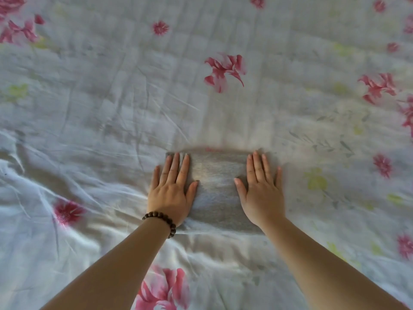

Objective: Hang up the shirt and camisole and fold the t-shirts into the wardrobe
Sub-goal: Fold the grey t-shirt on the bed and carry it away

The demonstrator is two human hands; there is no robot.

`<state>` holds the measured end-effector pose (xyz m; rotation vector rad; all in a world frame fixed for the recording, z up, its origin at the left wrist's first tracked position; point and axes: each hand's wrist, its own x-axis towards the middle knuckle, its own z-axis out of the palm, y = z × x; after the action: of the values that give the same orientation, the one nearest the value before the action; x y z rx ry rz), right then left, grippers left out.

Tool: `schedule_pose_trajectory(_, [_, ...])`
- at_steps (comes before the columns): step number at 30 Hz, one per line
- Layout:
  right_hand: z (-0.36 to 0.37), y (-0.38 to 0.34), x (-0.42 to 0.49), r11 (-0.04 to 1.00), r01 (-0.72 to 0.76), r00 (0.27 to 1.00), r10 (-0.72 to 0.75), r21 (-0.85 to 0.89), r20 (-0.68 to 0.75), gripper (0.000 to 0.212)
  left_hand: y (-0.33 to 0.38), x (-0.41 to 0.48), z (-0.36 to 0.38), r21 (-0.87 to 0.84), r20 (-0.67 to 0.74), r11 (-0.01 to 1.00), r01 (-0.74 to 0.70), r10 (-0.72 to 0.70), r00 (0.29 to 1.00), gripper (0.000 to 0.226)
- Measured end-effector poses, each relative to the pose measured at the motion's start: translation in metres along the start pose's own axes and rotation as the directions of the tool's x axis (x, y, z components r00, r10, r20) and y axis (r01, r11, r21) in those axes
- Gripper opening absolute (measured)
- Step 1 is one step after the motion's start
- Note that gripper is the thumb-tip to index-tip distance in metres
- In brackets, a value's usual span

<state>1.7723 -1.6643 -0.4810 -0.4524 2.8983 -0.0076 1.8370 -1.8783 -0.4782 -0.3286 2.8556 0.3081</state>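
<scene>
Floral bedsheet (111,97), squarish folded t-shirt (215,186), hands (171,191) (260,193) pressing

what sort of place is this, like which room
Probably a bedroom, on a bed. A wrinkled white bedsheet with pink flowers fills the view, and quilted lines show through it. The left hand and right hand press a folded grey t-shirt flat on it.

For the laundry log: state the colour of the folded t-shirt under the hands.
The t-shirt is plain mottled grey; head view.
</scene>
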Motion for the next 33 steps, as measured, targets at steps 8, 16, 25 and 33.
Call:
schedule_pose_trajectory(8, [-0.003,-0.053,-0.035,0.975,0.213,0.961,-0.198,0.058,-0.191,0.056,0.052,-0.036,0.007,0.028,-0.112,0.990,-0.136,0.138,0.984,0.056])
schedule_pose_trajectory(16, [0.008,-0.013,-0.045,0.998,0.057,0.993,-0.057,0.000,-0.105,0.063,0.014,-0.043,0.021,0.056,-0.054,0.991,-0.125,0.128,0.990,0.065])
schedule_pose_trajectory(25, [-0.030,0.013,-0.031,0.863,0.085,0.996,-0.074,0.497,-0.042,0.054,0.001,-0.033,-0.045,-0.631,-0.068,0.773,0.069,-0.144,0.987,0.060])
schedule_pose_trajectory(33, [-0.091,0.048,0.010,0.001,-0.772,0.624,0.193,0.635,0.758,0.024,-0.049,0.010,-0.100,-0.689,0.723,-0.209,0.694,-0.262,0.639,0.051])
